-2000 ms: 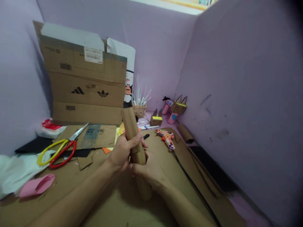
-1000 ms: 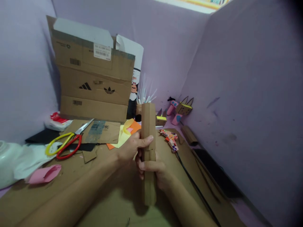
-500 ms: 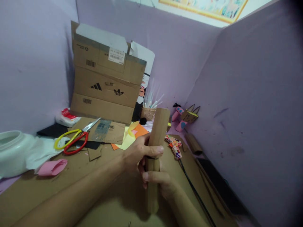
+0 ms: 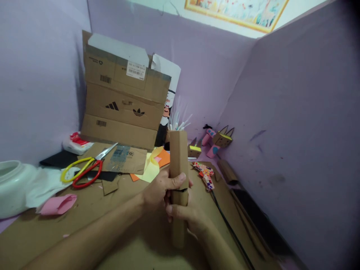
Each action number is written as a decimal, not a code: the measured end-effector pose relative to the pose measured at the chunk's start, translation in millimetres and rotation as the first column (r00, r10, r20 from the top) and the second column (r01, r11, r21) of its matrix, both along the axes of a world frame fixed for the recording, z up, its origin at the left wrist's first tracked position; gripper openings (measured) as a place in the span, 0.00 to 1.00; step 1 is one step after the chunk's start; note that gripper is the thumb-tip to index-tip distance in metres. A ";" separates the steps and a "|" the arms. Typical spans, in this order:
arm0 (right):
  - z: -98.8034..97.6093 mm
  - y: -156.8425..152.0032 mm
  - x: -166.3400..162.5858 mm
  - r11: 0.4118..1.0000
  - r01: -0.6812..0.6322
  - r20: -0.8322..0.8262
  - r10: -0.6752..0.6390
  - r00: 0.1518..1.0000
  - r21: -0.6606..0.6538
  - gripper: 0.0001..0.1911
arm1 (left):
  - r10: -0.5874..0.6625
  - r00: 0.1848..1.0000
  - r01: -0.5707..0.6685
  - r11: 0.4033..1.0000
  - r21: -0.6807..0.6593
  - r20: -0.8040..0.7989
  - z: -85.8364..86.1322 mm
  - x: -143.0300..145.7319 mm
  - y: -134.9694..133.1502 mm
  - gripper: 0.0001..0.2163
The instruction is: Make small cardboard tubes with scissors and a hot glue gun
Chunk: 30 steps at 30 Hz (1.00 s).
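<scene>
Both my hands grip a long, folded cardboard tube [image 4: 179,153] that stands nearly upright over the work surface. My left hand [image 4: 161,187] is closed round its upper part, thumb across the front. Just below, my right hand [image 4: 187,215] wraps the lower part, its thumb also on the front face. Between the two thumbs a dark gap or cut runs across the tube. The fingers behind it are partly hidden. To the right of the tube lies a glue gun [image 4: 206,175] with a flower-patterned cover and a black cord.
Left lie scissors [image 4: 87,167] with yellow and red handles, a pink paper roll [image 4: 59,204] and a white jar [image 4: 14,187]. Behind stands an unfolded cardboard box [image 4: 123,101]. Yellow paper [image 4: 150,167], a cardboard cat-like figure [image 4: 222,138] and a brown tube [image 4: 227,172] lie farther back.
The tube and both hands have shifted slightly left in view, and the tube now stands straighter. The gap between the thumbs shows more plainly. Both hands keep their hold.
</scene>
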State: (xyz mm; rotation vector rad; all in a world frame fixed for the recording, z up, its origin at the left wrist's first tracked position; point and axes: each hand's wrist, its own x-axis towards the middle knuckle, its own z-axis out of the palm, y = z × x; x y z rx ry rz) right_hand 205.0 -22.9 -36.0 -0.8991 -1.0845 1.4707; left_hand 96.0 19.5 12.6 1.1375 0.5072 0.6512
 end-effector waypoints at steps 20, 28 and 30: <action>24.4 9.0 20.1 0.741 0.470 0.213 -0.618 0.757 0.480 0.10 | 0.522 0.809 -0.085 0.556 0.827 -0.268 24.4 -32.8 32.8 0.09; 27.8 -1.7 21.5 0.658 0.477 0.044 -0.612 0.790 0.582 0.21 | 0.564 0.681 0.182 0.487 0.854 -0.467 -7.9 -24.3 39.4 0.12; 29.2 -3.2 19.7 0.676 0.430 0.095 -0.593 0.800 0.598 0.21 | 0.610 0.633 0.216 0.454 0.865 -0.477 -9.7 -25.6 41.3 0.13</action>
